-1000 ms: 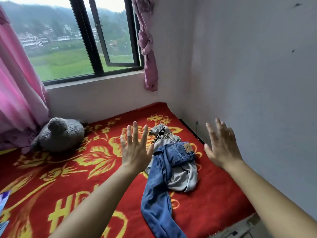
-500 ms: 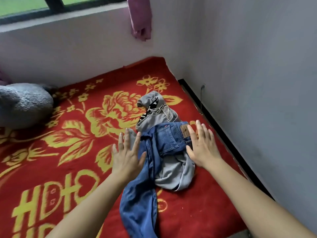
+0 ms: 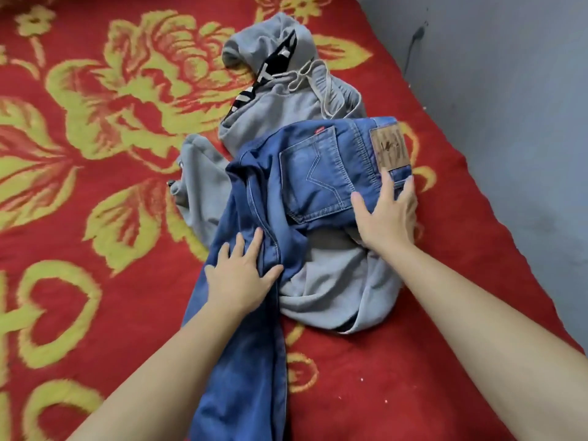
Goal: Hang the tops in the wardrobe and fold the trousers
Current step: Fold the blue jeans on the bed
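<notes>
Left hand (image 3: 241, 276) flat on jeans (image 3: 313, 176) leg, right hand (image 3: 386, 218) flat on waistband

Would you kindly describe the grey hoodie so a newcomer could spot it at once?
On the red flowered blanket beside the grey wall, two garments lie heaped. The grey hoodie lies beneath the blue jeans; its white drawstring and black-lined hood set it apart.
</notes>
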The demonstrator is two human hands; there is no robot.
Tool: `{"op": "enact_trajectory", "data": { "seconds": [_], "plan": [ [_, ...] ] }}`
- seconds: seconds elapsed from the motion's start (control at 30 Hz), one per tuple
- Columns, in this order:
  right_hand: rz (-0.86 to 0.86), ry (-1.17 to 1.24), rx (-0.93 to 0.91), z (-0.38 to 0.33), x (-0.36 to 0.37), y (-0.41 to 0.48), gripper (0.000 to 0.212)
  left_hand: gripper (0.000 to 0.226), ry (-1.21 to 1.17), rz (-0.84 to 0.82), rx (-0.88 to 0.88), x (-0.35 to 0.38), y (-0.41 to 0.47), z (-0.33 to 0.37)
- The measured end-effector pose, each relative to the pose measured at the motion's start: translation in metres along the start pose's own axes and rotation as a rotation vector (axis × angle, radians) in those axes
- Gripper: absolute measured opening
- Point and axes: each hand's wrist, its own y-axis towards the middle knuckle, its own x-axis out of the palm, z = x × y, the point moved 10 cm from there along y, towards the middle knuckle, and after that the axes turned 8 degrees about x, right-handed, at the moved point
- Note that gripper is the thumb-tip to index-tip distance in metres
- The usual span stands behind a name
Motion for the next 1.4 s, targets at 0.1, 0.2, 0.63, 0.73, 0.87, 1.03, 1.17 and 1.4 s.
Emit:
{"op": "enact_trajectory", "data": {
  "seconds": [0.1,0.2,0.63,0.73,0.87,1.03,1.17,1.4],
  "plan": [
    [0.032,0.038,0.128,0.011,0.008,0.026,0.111,0.081,0.031,0.042,0.01,0.005,0.003,0.0],
    [0.02,0.098,0.254,0.021,0.008,0.035,0.131,0.079,0.023,0.042,0.018,0.003,-0.001,0.002],
    [0.364,-0.179,-0.335,0.005,0.004,-0.12,0.028,0.06,-0.13,-0.079,0.1,-0.001,0.003,-0.004],
    [0.239,-0.133,-0.404,0.008,0.014,-0.155,0.03,0.056,-0.301,-0.033,0.107,-0.007,-0.001,-0.005],
    [0.064,-0.101,-0.573,-0.006,0.016,-0.207,0.037,0.042,-0.739,0.221,-0.075,-0.023,-0.04,-0.044],
    [-0.191,-0.369,-0.713,-0.001,0.038,-0.261,0.024,0.023,-1.026,0.287,-0.285,-0.017,-0.098,-0.08],
    [-0.66,-0.556,-0.538,0.069,0.081,-0.301,0.051,0.045,-1.028,0.398,-0.412,-0.031,-0.134,-0.082],
    [-0.62,-0.033,0.001,0.115,0.089,-0.299,0.028,0.029,-0.418,0.791,0.393,-0.092,-0.199,0.044]
  ]
}}
